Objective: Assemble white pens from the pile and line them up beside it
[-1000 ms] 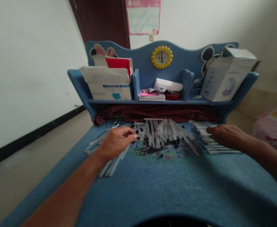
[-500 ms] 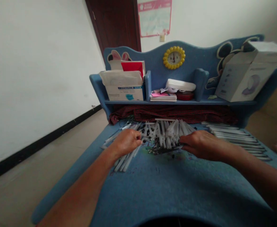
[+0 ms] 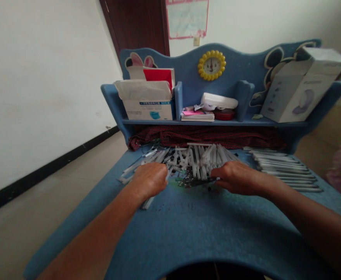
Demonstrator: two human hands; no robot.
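My left hand [image 3: 150, 179] rests knuckles-up on a loose bunch of white pen barrels [image 3: 141, 165] at the left of the blue desk [image 3: 205, 233], fingers curled over them. My right hand [image 3: 236, 177] lies beside it, fingers curled down onto a dark heap of thin refills and small parts [image 3: 193, 181]. Between and behind both hands spreads a pile of white pen tubes [image 3: 202, 157]. What the fingertips pinch is hidden.
A neat row of finished pens [image 3: 287, 169] lies at the right. A dark red checked cloth [image 3: 205, 136] runs under the shelf [image 3: 211, 123], which holds a white box [image 3: 145, 103], notebooks [image 3: 196, 115] and a large carton [image 3: 301, 91]. A yellow clock [image 3: 211, 65] sits on the backboard.
My right hand left the pen row at the right and came to the middle pile of dark parts. My left hand pulled slightly back toward me over the barrels.
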